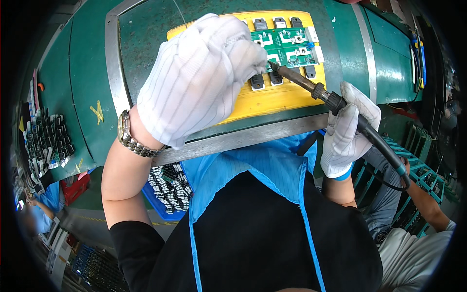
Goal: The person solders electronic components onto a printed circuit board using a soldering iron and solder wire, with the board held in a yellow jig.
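Observation:
My right hand (346, 129), in a white glove, grips a soldering iron (333, 100) by its handle. The iron's tip slants up and left to the near edge of a green circuit board (287, 40). Over the board's left part is my left hand (206, 73), also gloved, fingers pinched beside the iron's tip. A thin solder wire (180, 12) comes down from above into this hand; its end is hidden by the fingers. The board lies on a yellow fixture block (287, 99). Black three-legged components (276, 78) sit along the block's near and far sides.
A metal rail (243, 138) edges the green bench (90, 58). Stacked circuit boards (48, 141) lie at the left. Below the bench, a blue bin (158, 204) holds many small parts. A co-worker's arm (425, 199) and a teal rack (418, 170) are at the right.

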`<action>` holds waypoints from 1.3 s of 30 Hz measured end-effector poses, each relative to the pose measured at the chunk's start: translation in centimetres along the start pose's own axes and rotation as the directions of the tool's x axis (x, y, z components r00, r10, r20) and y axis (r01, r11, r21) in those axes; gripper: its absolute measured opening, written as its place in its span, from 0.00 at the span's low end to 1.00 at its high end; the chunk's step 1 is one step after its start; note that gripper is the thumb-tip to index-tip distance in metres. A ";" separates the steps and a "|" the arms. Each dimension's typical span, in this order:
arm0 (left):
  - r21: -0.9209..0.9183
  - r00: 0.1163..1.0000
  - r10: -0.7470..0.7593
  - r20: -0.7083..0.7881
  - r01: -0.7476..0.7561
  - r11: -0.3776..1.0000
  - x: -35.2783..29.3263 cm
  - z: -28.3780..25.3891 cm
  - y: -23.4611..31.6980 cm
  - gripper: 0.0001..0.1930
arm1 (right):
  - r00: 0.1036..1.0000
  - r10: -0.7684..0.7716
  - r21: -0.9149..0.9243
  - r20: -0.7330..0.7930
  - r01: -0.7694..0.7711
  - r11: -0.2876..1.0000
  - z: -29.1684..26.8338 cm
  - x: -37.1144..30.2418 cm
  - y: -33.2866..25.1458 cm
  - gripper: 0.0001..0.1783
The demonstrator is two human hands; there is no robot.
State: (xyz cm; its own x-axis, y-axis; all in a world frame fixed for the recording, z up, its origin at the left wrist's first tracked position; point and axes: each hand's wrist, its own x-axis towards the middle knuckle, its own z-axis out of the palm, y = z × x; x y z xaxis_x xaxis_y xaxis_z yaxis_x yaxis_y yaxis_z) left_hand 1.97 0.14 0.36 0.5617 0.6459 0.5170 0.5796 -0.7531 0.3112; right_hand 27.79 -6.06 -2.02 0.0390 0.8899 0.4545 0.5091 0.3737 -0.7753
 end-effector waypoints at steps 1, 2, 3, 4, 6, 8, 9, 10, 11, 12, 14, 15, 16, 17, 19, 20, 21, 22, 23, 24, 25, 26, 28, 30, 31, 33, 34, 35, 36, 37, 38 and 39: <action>-0.024 0.999 -0.050 -0.017 0.049 0.998 0.2 -0.2 0.0 0.10 | 1.000 0.008 -0.002 0.001 -0.008 1.000 0.0 0.0 0.0 0.19; -0.048 0.994 -0.100 -0.032 0.099 0.994 0.4 -0.5 -0.1 0.10 | 1.000 0.011 0.002 0.002 -0.011 1.000 0.0 0.1 0.1 0.19; -0.050 0.995 -0.097 -0.033 0.096 0.994 0.5 -0.7 -0.2 0.10 | 1.000 -0.008 -0.005 0.002 0.008 1.000 0.1 0.0 0.2 0.19; 0.006 0.997 -0.071 -0.036 0.072 0.997 0.5 -1.0 -0.5 0.10 | 1.000 -0.027 -0.013 0.002 0.027 1.000 0.1 0.0 0.2 0.19; 0.079 0.998 -0.068 -0.006 0.069 0.995 0.5 -1.6 -0.6 0.09 | 1.000 0.004 -0.008 0.017 -0.004 1.000 -0.1 -0.2 0.1 0.19; 0.142 0.997 -0.072 0.035 0.066 0.988 1.0 -2.2 -0.3 0.09 | 0.999 0.035 -0.001 0.035 -0.035 0.999 -0.4 -0.1 0.0 0.19; 0.207 0.994 -0.077 0.076 0.059 0.977 1.1 -2.3 -0.2 0.09 | 0.999 0.005 0.054 0.037 -0.007 0.999 -0.6 0.2 -0.1 0.17; 0.208 0.994 -0.078 0.076 0.060 0.976 1.1 -2.3 0.0 0.09 | 0.999 -0.024 0.108 0.036 0.020 0.994 -0.6 0.4 -0.2 0.14; 0.183 0.994 -0.082 0.065 0.069 0.981 1.1 -2.2 0.2 0.09 | 0.999 -0.024 0.109 0.036 0.020 0.994 -0.3 0.2 -0.1 0.14; 0.157 0.995 -0.088 0.056 0.078 0.984 1.1 -2.2 0.3 0.09 | 0.997 0.009 0.160 -0.072 0.003 0.987 0.1 -0.2 0.1 0.15; 0.159 0.996 -0.073 0.045 0.065 0.985 0.9 -2.1 0.3 0.10 | 0.989 0.020 0.138 -0.145 0.000 0.990 0.1 -0.4 0.1 0.16; 0.159 0.998 -0.054 0.035 0.048 0.986 0.9 -2.0 0.2 0.10 | 0.989 0.022 0.138 -0.146 -0.001 0.990 0.1 -0.4 -0.3 0.16; 0.159 0.998 -0.053 0.036 0.047 0.986 0.9 -2.0 0.2 0.10 | 0.990 0.109 0.223 -0.085 -0.088 0.971 0.2 -0.5 -1.1 0.15; 0.165 0.998 -0.053 0.039 0.046 0.985 0.9 -1.9 0.2 0.11 | 0.982 0.190 0.302 -0.017 -0.176 0.937 0.3 -0.5 -1.5 0.14; 0.174 0.998 -0.054 0.039 0.047 0.984 0.8 -1.9 0.1 0.11 | 0.991 0.136 0.292 0.016 -0.135 0.947 0.4 -0.2 -1.1 0.13; 0.175 0.998 -0.046 0.040 0.039 0.984 0.8 -1.9 0.1 0.11 | 0.995 0.103 0.222 0.001 -0.101 0.970 0.5 -0.4 -0.8 0.13; 0.175 0.998 -0.037 0.041 0.029 0.984 0.8 -1.8 0.1 0.12 | 0.997 0.070 0.149 -0.014 -0.067 0.987 0.6 -0.5 -0.6 0.13; 0.175 0.998 -0.036 0.042 0.028 0.984 0.8 -1.8 0.1 0.12 | 0.997 0.070 0.149 -0.014 -0.067 0.987 0.7 -0.5 -0.5 0.13; 0.162 0.998 -0.045 0.047 0.037 0.986 0.8 -1.8 0.1 0.12 | 0.998 0.065 0.146 -0.005 -0.064 0.987 0.8 -0.5 -0.5 0.13; 0.151 0.997 -0.054 0.051 0.046 0.988 0.8 -1.8 0.2 0.12 | 0.998 0.060 0.144 0.006 -0.060 0.988 0.8 -0.5 -0.5 0.13; 0.151 0.997 -0.055 0.051 0.046 0.987 0.8 -1.7 0.2 0.12 | 0.998 0.059 0.144 0.006 -0.059 0.988 0.8 -0.5 -0.5 0.13; 0.118 0.997 -0.050 0.056 0.043 0.992 0.8 -1.6 0.1 0.12 | 0.998 0.065 0.147 0.009 -0.065 0.987 0.8 -0.5 -0.5 0.13; 0.086 0.997 -0.046 0.060 0.040 0.995 0.7 -1.5 0.0 0.12 | 0.997 0.070 0.150 0.013 -0.071 0.986 0.7 -0.5 -0.7 0.13; 0.077 0.998 -0.030 0.050 0.026 0.997 0.6 -1.4 0.0 0.12 | 0.986 0.157 0.215 0.057 -0.166 0.962 0.5 -0.3 -1.2 0.13; 0.076 0.998 -0.028 0.050 0.025 0.997 0.7 -1.4 0.0 0.12 | 0.986 0.157 0.214 0.056 -0.166 0.963 0.7 -0.4 -1.0 0.13; 0.076 0.997 -0.037 0.070 0.032 0.997 0.7 -1.3 0.1 0.12 | 0.997 0.075 0.174 -0.011 -0.072 0.982 1.0 -0.4 -0.6 0.13; 0.076 0.997 -0.038 0.070 0.033 0.997 0.5 -1.2 0.0 0.12 | 0.997 0.075 0.174 -0.011 -0.072 0.982 0.9 -0.4 -0.6 0.13; 0.093 0.998 -0.030 0.055 0.025 0.995 0.2 -1.0 -0.3 0.12 | 0.996 0.090 0.179 -0.004 -0.088 0.980 0.8 -0.5 -0.6 0.12; 0.113 0.999 -0.022 0.041 0.018 0.993 -0.1 -0.8 -0.4 0.12 | 0.995 0.104 0.187 0.004 -0.103 0.977 0.8 -0.5 -0.7 0.12; 0.115 0.999 -0.025 0.042 0.020 0.993 -0.2 -0.7 -0.4 0.12 | 0.995 0.104 0.189 0.006 -0.103 0.977 0.8 -0.5 -0.7 0.12; 0.111 0.999 -0.026 0.029 0.023 0.994 -0.3 -0.7 -0.4 0.12 | 0.994 0.110 0.181 0.004 -0.109 0.977 0.8 -0.5 -0.7 0.12; 0.102 1.000 -0.024 0.016 0.023 0.994 -0.3 -0.6 -0.5 0.12 | 0.993 0.118 0.169 -0.001 -0.116 0.979 0.8 -0.5 -0.7 0.12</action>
State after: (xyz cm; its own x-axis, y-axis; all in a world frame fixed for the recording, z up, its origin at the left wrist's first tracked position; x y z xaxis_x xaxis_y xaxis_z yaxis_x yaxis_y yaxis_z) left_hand 1.11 0.24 0.55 0.5566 0.6659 0.4967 0.6496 -0.7216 0.2395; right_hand 26.73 -6.52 -2.05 0.0994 0.9276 0.3601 0.3483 0.3066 -0.8859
